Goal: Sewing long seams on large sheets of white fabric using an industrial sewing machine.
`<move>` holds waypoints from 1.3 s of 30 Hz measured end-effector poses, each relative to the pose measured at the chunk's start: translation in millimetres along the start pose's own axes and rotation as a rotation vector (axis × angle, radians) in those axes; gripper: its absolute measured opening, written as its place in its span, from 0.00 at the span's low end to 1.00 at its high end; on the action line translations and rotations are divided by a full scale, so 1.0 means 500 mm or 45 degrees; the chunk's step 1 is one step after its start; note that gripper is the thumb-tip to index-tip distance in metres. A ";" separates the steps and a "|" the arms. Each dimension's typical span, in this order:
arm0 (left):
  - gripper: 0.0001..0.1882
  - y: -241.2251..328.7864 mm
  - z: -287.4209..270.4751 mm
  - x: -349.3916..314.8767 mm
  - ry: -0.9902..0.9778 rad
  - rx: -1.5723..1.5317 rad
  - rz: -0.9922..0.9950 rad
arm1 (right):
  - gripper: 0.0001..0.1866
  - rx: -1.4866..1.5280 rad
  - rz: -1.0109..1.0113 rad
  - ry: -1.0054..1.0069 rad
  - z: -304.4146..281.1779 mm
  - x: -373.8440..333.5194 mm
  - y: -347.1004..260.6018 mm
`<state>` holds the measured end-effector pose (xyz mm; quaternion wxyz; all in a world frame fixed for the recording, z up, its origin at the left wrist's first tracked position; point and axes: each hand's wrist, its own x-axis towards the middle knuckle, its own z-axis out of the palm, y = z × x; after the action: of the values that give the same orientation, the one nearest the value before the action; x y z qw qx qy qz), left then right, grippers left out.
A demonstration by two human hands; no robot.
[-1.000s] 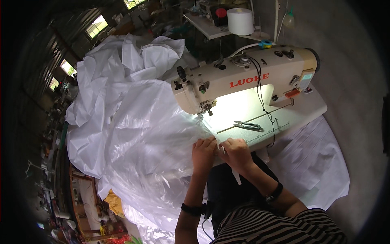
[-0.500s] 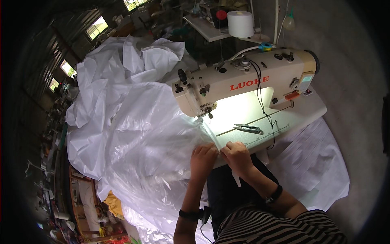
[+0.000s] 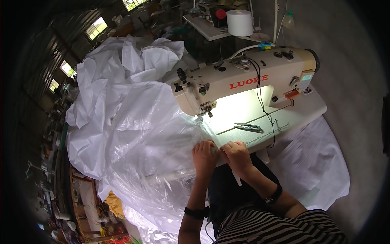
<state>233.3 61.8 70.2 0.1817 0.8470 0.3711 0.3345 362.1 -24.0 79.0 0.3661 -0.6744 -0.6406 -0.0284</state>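
Observation:
My right hand (image 3: 237,157) pinches a narrow white strip (image 3: 238,179) at the front edge of the sewing machine bed; its loose end hangs below that hand. From there the strip runs up toward the presser foot of the sewing machine (image 3: 239,73). Just to the left, my left hand (image 3: 204,157) has its fingers curled over the edge of a clear plastic sheet (image 3: 158,134), close beside the strip. The sheet reaches up to the needle area, where a bright lamp hides detail. Thread snips (image 3: 248,127) lie on the bed, apart from both hands.
Bulky white sheeting (image 3: 97,105) is heaped left of the machine, and more white material (image 3: 315,162) hangs at the right. A black cord (image 3: 260,93) dangles over the machine arm. A white thread cone (image 3: 239,23) stands behind it. A wooden frame (image 3: 77,195) is at lower left.
My left hand has shifted slightly up, its forearm swinging to the right, with the fingers nearer the strip. My right hand stays almost in place on the strip.

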 end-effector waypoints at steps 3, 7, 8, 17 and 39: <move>0.16 0.001 -0.003 -0.009 0.081 -0.053 0.046 | 0.03 -0.057 -0.033 0.001 0.004 0.000 0.004; 0.14 -0.003 -0.009 -0.024 0.155 0.150 0.072 | 0.02 -0.169 -0.101 0.015 0.009 -0.004 0.005; 0.15 -0.006 -0.011 -0.026 0.113 0.212 0.143 | 0.02 -0.176 -0.092 0.002 0.010 -0.007 0.003; 0.15 -0.066 -0.051 -0.008 -0.047 0.190 0.274 | 0.03 -0.315 -0.160 -0.144 0.026 -0.009 -0.036; 0.16 -0.149 -0.041 0.131 -0.098 0.175 0.226 | 0.08 -0.463 -0.058 -0.241 0.116 0.142 0.006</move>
<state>214.1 161.2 71.7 0.1069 0.8992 0.3096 0.2901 352.4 66.9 71.0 0.1757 -0.7144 -0.6715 -0.0881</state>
